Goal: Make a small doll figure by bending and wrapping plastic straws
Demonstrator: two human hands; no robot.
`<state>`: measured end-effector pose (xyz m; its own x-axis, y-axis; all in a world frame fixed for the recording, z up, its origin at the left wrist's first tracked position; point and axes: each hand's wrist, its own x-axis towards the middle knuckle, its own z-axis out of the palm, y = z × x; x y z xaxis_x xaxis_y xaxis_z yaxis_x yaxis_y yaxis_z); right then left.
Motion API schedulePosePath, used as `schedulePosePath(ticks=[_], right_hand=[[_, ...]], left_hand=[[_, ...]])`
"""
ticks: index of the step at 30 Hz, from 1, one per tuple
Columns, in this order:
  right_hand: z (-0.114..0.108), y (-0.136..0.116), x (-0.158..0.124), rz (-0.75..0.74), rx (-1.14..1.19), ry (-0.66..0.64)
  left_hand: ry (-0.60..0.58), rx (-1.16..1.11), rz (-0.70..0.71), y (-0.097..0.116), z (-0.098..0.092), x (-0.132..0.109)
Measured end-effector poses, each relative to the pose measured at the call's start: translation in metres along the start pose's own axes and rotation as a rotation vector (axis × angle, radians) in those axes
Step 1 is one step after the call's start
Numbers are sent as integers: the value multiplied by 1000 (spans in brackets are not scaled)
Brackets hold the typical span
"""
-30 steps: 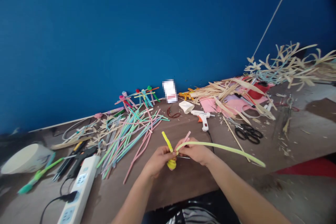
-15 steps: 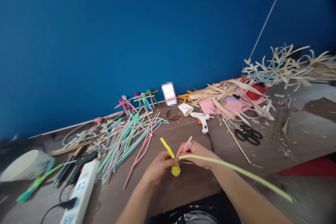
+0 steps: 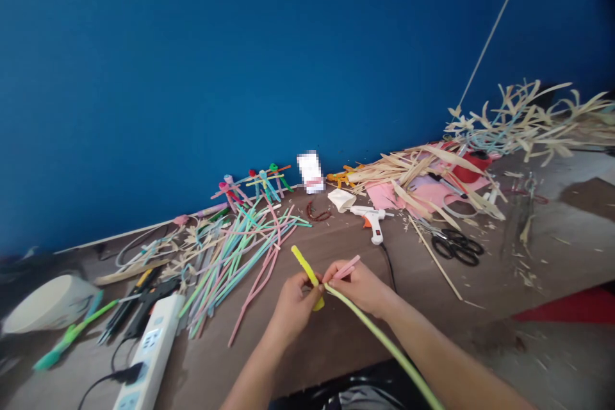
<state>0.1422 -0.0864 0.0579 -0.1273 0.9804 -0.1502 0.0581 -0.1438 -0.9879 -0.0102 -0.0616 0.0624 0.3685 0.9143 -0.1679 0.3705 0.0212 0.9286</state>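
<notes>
Near the table's front, my left hand (image 3: 296, 300) is closed on a yellow pipe cleaner (image 3: 304, 262), whose upper end sticks up above the fingers and whose lower part is mostly hidden. Close beside it on the right, my right hand (image 3: 355, 285) pinches a short pink pipe cleaner (image 3: 348, 267). From between the fingertips of both hands a long pale green pipe cleaner (image 3: 384, 339) runs down to the right, across my right forearm. The fingertips nearly touch each other.
Loose pastel pipe cleaners (image 3: 240, 256) lie left, beside a white power strip (image 3: 152, 349) and a white bowl (image 3: 50, 304). A white glue gun (image 3: 375, 224), black-handled scissors (image 3: 456, 246) and husk strips (image 3: 403, 173) lie to the right. Small figures (image 3: 264, 184) lean on the blue wall (image 3: 288, 64).
The long pale green pipe cleaner's free end has swung down toward me. The rounded yellow lower part has gone mostly behind my left hand. The pink piece has tilted to the right.
</notes>
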Motion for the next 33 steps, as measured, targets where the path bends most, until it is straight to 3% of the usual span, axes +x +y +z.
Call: schedulePosePath(ticks=[4,8,14,19,23,27,33], right_hand=[[-3,-2,0,37,-12,-83],[-8,-2,0,31,-11,-172],[-11,4,4,7,207,-305],[-9,10,13,34,305,-245],[-3,15,13,57,461,-173],[0,10,8,28,403,-105],[-3,-3,2,-20,353,-133]], left_hand=[[-103,-88,-78,-4,-2,1],[-243,-322,-202,-6,-6,1],[-395,-690,-361,-8,-4,0],[-236,-675,-332,-6,0,1],[29,-392,-103,-4,0,-1],[262,3,104,-5,-1,-3],[303,324,284,-7,-2,-5]])
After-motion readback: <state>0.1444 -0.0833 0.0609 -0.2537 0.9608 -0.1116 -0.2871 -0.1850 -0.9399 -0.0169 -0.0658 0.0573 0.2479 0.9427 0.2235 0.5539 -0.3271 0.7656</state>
